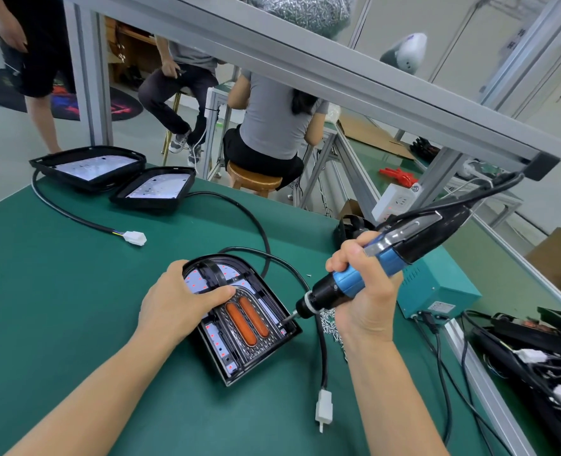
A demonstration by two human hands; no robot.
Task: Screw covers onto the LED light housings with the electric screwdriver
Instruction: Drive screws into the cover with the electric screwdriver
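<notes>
A black LED light housing (259, 352) lies on the green table in front of me. Inside it sits a cover (249, 319) with two orange strips. My left hand (177, 304) rests on the housing's upper left part, thumb laid across the cover. My right hand (363, 287) grips the blue and black electric screwdriver (401, 245), which slants down to the left. Its bit tip touches the housing's right edge near the lower right corner. A heap of loose screws (328, 322) lies just under my right hand.
Two more open housings (91, 167) (156, 189) lie at the table's far left, their cables and white connectors (135, 238) (324, 409) trailing across the mat. A teal power box (437, 291) stands right of my hand. Cables and parts fill the right edge. People sit behind the bench.
</notes>
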